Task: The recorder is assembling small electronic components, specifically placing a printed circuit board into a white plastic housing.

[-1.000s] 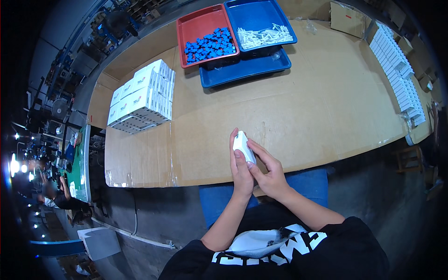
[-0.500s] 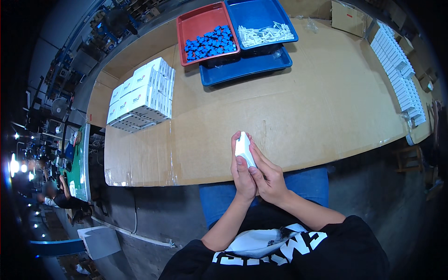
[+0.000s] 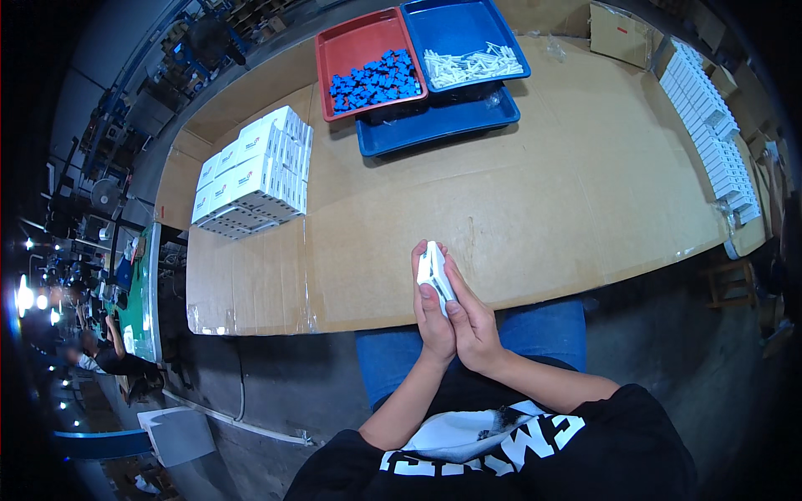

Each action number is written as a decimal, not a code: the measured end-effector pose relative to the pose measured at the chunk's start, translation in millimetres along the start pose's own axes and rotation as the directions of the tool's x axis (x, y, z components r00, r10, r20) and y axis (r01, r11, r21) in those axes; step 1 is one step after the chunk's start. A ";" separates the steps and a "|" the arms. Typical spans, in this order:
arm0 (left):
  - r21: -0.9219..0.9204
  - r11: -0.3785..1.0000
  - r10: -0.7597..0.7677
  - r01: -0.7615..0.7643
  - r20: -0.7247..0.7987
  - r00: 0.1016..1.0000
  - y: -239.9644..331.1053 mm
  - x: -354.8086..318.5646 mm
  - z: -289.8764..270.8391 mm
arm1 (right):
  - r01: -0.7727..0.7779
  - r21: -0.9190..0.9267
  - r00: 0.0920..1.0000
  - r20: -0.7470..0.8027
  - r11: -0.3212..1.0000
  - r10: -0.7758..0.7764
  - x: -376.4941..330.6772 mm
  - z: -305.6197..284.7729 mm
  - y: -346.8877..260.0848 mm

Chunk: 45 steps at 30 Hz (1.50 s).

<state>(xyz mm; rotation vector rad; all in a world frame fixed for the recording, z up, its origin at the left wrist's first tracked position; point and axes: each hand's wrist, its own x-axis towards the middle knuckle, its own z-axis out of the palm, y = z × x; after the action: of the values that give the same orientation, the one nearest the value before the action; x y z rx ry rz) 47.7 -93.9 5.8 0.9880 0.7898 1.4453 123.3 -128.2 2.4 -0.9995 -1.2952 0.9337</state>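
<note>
Both my hands are pressed together around a small white box [image 3: 436, 274], just over the near edge of the table. My left hand [image 3: 433, 330] closes on its left side, with the thumb lying along the near face. From the other side my right hand [image 3: 475, 327] grips it, fingers stretched along the box and thumb at its near end. A thin dark line runs along the box's visible face. Palms and fingers hide much of the box.
A cardboard-covered table [image 3: 393, 225] spreads ahead. On it stand stacked white boxes [image 3: 255, 171] at left, a red tray [image 3: 359, 37] of blue pieces, a blue tray [image 3: 451, 29] of white sticks, and a lower blue tray [image 3: 443, 129]. White boxes [image 3: 710, 125] line the right.
The box has tilted slightly between my hands, and the dark line on its face now shows. My hands stay in nearly the same place, both still holding it.
</note>
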 end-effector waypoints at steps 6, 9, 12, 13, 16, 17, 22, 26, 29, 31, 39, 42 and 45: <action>0.023 1.000 -0.009 0.009 -0.003 1.000 9.0 6.1 -18.0 | -0.190 0.328 0.981 0.040 0.925 0.188 15.0 -0.5 -4.4; 0.164 0.985 0.048 -0.058 0.063 0.997 8.9 9.5 -20.3 | -0.378 0.338 0.925 0.099 0.862 0.367 23.3 -12.7 5.8; 0.305 0.943 0.086 -0.130 0.153 0.984 4.6 12.0 -24.3 | -0.616 0.483 0.767 0.191 0.622 0.612 35.1 -18.0 -29.1; 0.376 0.911 0.098 -0.172 0.208 0.973 4.4 13.1 -24.7 | -0.617 0.483 0.767 0.188 0.622 0.614 34.5 -17.8 -28.1; 0.474 0.855 0.155 -0.211 0.155 0.976 1.2 10.3 -22.3 | -0.597 0.513 0.782 0.201 0.617 0.590 29.2 -13.8 -18.1; 0.520 0.834 0.156 -0.183 0.096 0.983 -1.5 8.4 -21.7 | -0.515 0.478 0.843 0.128 0.712 0.523 24.6 -8.5 -10.4; 0.569 0.787 0.237 -0.240 0.080 0.968 -8.7 6.5 -26.2 | -0.421 0.461 0.892 0.055 0.781 0.448 19.7 1.5 -15.7; 0.526 0.784 0.339 -0.329 0.082 0.937 -7.6 6.5 -26.6 | -0.371 0.428 0.924 0.084 0.824 0.372 14.8 -0.3 -15.3; 0.432 0.824 0.382 -0.367 0.054 0.922 -13.4 2.9 -28.8 | -0.328 0.386 0.944 0.103 0.862 0.313 10.3 0.2 -15.1; 0.399 0.844 0.373 -0.357 0.039 0.927 -11.0 1.6 -24.9 | -0.285 0.364 0.958 0.090 0.887 0.271 9.1 0.5 -15.5; 0.367 0.863 0.349 -0.347 0.062 0.935 -13.7 -0.8 -32.3 | -0.206 0.260 0.977 0.107 0.943 0.184 9.4 -3.6 -12.6; 0.474 0.814 0.318 -0.336 0.121 0.940 -12.3 4.4 -30.9 | -0.340 0.326 0.939 0.163 0.882 0.302 18.6 -11.4 -5.8; 0.618 0.716 0.257 -0.326 0.201 0.945 -9.7 11.1 -28.9 | -0.471 0.363 0.882 0.208 0.804 0.422 28.0 -28.3 -11.3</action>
<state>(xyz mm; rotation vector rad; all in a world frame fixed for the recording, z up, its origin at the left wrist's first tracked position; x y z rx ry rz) 25.8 -79.8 -13.5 1.7741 1.1318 1.3875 153.2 -106.8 21.4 -0.9431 -0.9068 1.5785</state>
